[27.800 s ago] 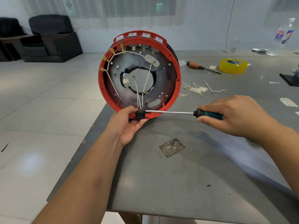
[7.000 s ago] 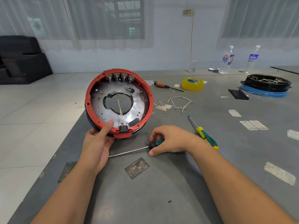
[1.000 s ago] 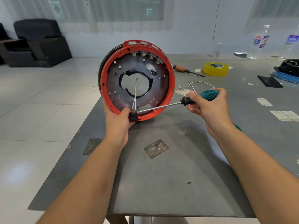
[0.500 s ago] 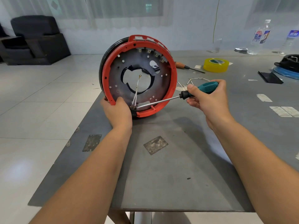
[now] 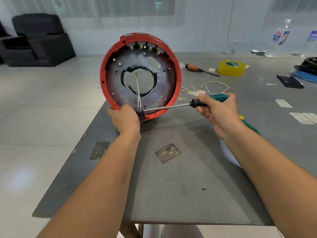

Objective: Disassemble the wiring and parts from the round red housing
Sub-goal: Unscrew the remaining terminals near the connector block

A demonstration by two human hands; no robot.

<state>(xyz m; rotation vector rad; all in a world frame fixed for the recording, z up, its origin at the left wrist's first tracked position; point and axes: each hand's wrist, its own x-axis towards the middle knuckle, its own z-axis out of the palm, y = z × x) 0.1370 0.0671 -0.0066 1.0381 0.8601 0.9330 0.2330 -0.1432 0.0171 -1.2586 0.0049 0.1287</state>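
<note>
- Red housing [image 5: 106,93] stands on its rim at the far left edge of the grey table [image 5: 180,177], open face toward the camera, floor just past it on the left.
- Bare tabletop stretches wide in front, between the forearms.
- Loose wires [image 5: 216,86], yellow tape roll [image 5: 231,68] and a wooden-handled screwdriver [image 5: 199,69] lie behind to the right.
- Left hand [image 5: 126,120] clasps the lower rim, fingers curled around it beside the black connector [image 5: 142,115].
- Right hand [image 5: 217,111] grips the teal screwdriver [image 5: 204,102], fingers wrapped on the handle, shaft nearly level, tip at the connector.
</note>
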